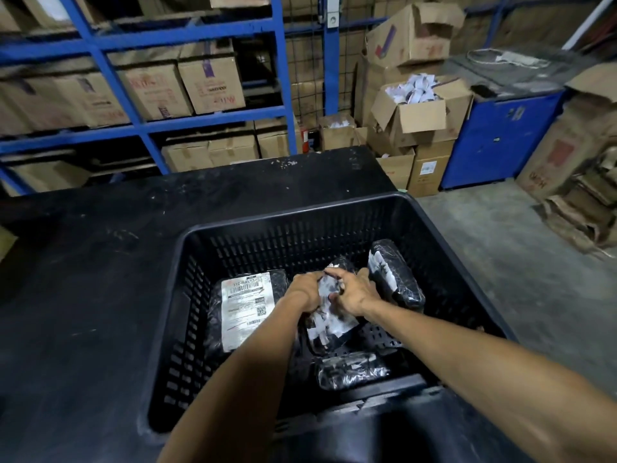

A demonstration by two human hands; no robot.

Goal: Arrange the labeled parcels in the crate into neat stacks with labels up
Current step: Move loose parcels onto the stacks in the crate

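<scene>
A black slotted crate [233, 242] stands on a black table. On its left side lies a black-wrapped parcel [245, 312] with its white label facing up. Both hands grip one parcel [329, 324] in the middle of the crate: my left hand [305, 290] holds its left edge and my right hand [352, 290] its right edge. That parcel is tilted and its label looks crumpled. Another parcel [395, 274] leans against the right wall, standing on edge. A further parcel [350, 369] lies near the front wall, label side mostly hidden.
The black table [83, 279] extends left and behind the crate. Blue shelving [143, 125] with cardboard boxes stands behind it. Open cartons [420, 115], a blue cabinet [500, 135] and flattened cardboard [581, 202] crowd the concrete floor at right.
</scene>
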